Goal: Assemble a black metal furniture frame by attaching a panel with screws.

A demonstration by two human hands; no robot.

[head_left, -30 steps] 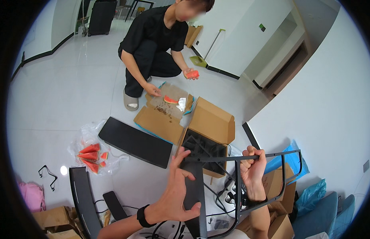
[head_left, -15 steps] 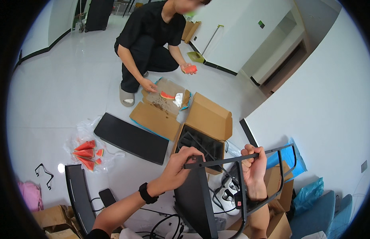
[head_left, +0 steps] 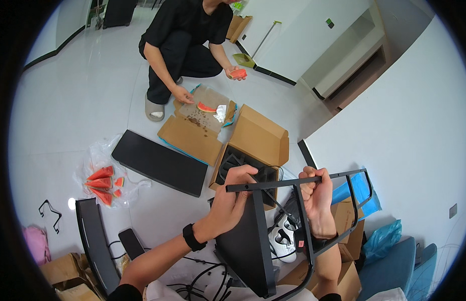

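My right hand is closed in a fist round the top bar of a black metal frame, which I hold up tilted before me. At the bar's left end, my left hand, with a black wristband, has its fingers curled at the corner where the bar meets a black panel. The bar and panel partly hide those fingertips. Behind the frame, a white and black shoe shows. Just beyond my left hand stands an open cardboard box with black parts inside.
A long black board lies on the floor, left of a flattened carton. Watermelon slices rest on clear plastic. A person crouches opposite, holding a watermelon piece. Black cables and a phone lie near my left forearm.
The whole view has shifted slightly, the floor items now sitting higher and farther left. My left hand and the frame's left end have risen a little; my right hand keeps its grip.
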